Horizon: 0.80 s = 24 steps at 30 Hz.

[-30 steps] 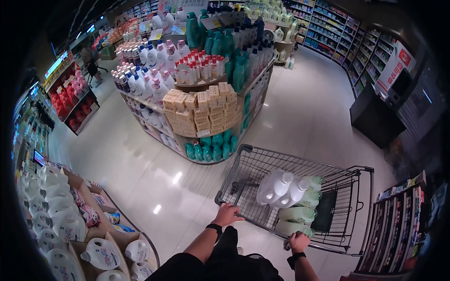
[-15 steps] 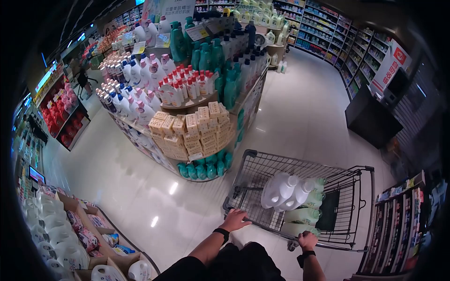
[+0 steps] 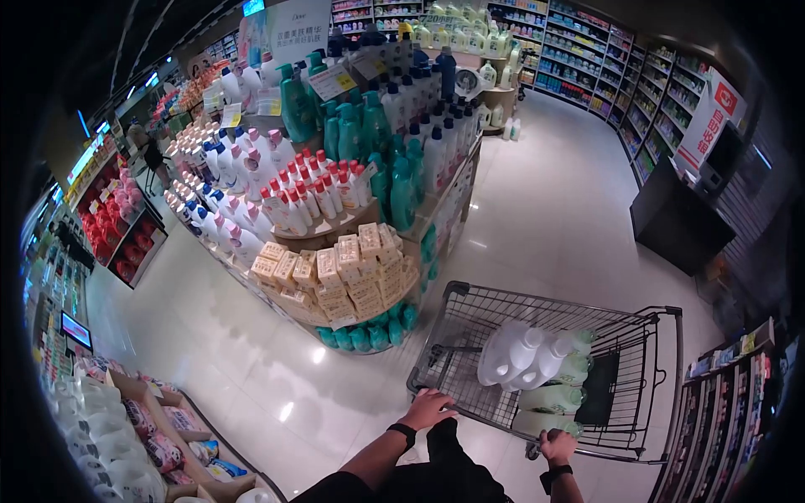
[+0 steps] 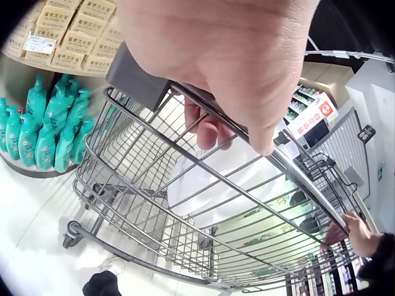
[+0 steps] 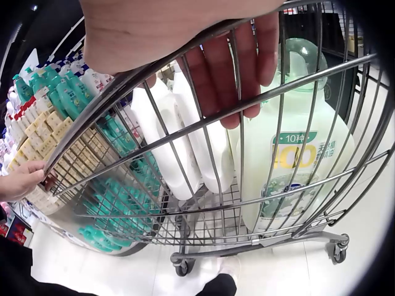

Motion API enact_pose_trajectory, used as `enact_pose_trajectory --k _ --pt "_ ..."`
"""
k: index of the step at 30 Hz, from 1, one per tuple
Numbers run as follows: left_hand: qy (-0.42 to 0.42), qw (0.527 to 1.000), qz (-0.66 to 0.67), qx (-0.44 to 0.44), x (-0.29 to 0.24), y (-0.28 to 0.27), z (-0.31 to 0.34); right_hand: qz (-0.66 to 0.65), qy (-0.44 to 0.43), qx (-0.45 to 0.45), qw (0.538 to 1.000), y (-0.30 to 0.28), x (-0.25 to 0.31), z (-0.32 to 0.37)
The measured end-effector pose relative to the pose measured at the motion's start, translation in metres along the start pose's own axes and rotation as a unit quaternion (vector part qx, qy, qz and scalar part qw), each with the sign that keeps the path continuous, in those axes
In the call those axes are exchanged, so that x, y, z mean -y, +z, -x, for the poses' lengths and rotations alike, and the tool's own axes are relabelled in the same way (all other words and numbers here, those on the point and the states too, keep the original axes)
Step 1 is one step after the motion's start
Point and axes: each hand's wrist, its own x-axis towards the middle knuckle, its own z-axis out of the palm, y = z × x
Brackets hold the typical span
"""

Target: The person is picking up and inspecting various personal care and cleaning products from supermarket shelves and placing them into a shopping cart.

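A wire shopping cart [image 3: 454,289] is being held by its near side rail on the pale tiled floor [image 3: 268,369], just beside a tiered display stand [image 3: 325,230]. By the left hand [image 3: 429,408], the rail is being gripped near one corner; this grip is being kept narrow, the fingers being curled over the metal. By the right hand [image 3: 557,448], the same rail is being gripped farther along, well apart from the left; here too the grip is being closed around the rail, fingers being bent down on the inner side. A dark band is being worn on each wrist.

Inside the cart, white jugs [image 3: 513,356] are being carried, leaning together near the middle. Beside them, pale green bottles [image 3: 549,397] are being held in a row, nearer the right hand. On one green bottle, a label with large yellow digits is being partly crossed by the wires.

On the stand, cream boxes [image 3: 344,272] are being stacked on a ledge, teal bottles [image 4: 55,126] being lined up below them and red-capped bottles [image 3: 314,197] being shown above. At the lower left, white containers [image 3: 96,427] are being displayed beside packets in divided bins [image 3: 186,411].
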Motion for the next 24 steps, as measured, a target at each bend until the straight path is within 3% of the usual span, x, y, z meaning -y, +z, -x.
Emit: enact_pose_trajectory --k 10,14,16,17,20,24 --pt "0.010 0.998 -0.046 0.052 0.020 -0.008 -0.097 -0.041 -0.016 -0.059 0.997 0.000 0.000 -0.092" --pt "-0.003 0.998 -0.047 0.037 0.021 -0.014 -0.135 -0.042 -0.028 -0.108 0.993 -0.008 0.008 -0.127" --pt "-0.004 0.998 -0.053 0.017 0.023 -0.014 -0.152 -0.102 -0.007 -0.118 0.988 -0.007 0.011 -0.146" --pt "-0.010 0.998 -0.055 0.016 0.024 -0.014 -0.160 -0.105 -0.063 -0.154 0.980 0.001 0.009 -0.157" --pt "-0.019 0.998 -0.059 0.013 0.030 -0.014 -0.185 -0.092 -0.100 -0.144 0.980 -0.010 0.050 -0.178" --pt "-0.025 0.998 -0.043 0.025 0.036 -0.014 -0.214 -0.286 -0.187 -0.007 0.940 -0.017 0.125 -0.197"
